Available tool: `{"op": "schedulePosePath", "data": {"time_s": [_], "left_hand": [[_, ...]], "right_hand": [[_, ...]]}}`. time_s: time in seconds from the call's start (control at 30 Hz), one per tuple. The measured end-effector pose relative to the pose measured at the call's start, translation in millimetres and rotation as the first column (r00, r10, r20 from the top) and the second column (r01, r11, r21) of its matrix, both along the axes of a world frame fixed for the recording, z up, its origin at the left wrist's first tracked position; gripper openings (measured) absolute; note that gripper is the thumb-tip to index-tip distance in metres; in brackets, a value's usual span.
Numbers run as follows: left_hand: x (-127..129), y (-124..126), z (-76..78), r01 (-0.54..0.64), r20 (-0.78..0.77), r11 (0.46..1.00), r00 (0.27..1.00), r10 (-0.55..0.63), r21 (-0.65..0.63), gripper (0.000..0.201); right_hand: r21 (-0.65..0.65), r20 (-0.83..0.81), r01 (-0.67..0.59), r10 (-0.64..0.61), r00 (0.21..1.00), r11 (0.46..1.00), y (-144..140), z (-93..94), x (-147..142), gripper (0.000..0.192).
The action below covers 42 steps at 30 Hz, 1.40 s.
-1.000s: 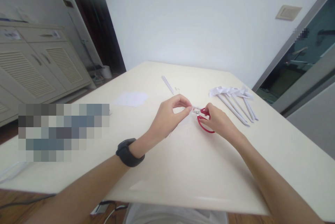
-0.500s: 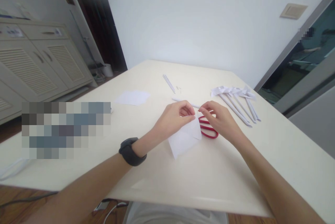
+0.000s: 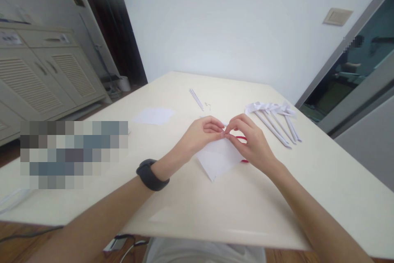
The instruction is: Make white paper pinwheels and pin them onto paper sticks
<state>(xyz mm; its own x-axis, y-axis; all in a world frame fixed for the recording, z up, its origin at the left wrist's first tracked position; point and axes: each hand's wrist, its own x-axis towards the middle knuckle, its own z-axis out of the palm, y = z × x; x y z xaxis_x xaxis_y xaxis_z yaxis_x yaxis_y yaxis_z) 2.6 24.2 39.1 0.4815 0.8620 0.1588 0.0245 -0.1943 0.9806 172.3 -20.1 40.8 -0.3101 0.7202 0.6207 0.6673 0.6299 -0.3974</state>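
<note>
A white sheet of paper (image 3: 218, 158) hangs at a slant over the table, one corner pointing down towards me. My left hand (image 3: 205, 131) pinches its upper edge between thumb and fingers. Right beside it, my right hand (image 3: 248, 138) is closed at the same edge, fingertips meeting those of the left. Partly hidden behind the paper and my right hand are the red handles (image 3: 241, 137) of what look like scissors. A white rolled paper stick lies just beyond my hands, mostly covered by them.
Several rolled paper sticks with crumpled tops (image 3: 273, 125) lie to the right. Thin white sticks (image 3: 196, 99) and small scraps (image 3: 208, 105) sit farther back. Flat white paper (image 3: 154, 115) rests on the left of the table (image 3: 191, 209). A blurred-out area covers the near left.
My right hand has moved left to meet the left hand and now grips the paper's upper edge. The paper has turned slightly, and more of the red handles is covered.
</note>
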Motion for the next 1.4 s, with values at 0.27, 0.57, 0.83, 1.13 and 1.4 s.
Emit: {"op": "schedulePosePath", "data": {"time_s": [0.27,0.57,0.83,1.13,1.4], "left_hand": [[-3,0,-2.1,-0.034,0.024,0.999,0.999,0.035,-0.021,0.022],[-2,-1,-1.3,-0.017,0.020,1.000,1.000,0.017,-0.027,0.019],[-2,0,-0.4,-0.074,-0.034,0.995,0.997,0.076,0.067,0.019],[-1,-2,-1.7,-0.049,-0.098,0.984,0.993,0.067,0.173,0.021],[0,-5,-4.0,-0.011,-0.121,0.968,0.992,0.043,0.252,0.018]], "right_hand": [[0.072,0.086,0.063,-0.069,0.994,0.995,2,-7.9,-1,0.010],[0.105,0.112,0.117,-0.129,0.985,0.987,1,-8.4,-2,0.009],[0.118,0.152,0.136,-0.153,0.976,0.984,1,-11.7,-3,0.014],[0.052,0.102,0.134,-0.139,0.985,0.990,4,-13.2,-3,0.010],[-0.119,-0.094,0.100,-0.112,0.989,0.988,4,-9.6,-2,0.005]]}}
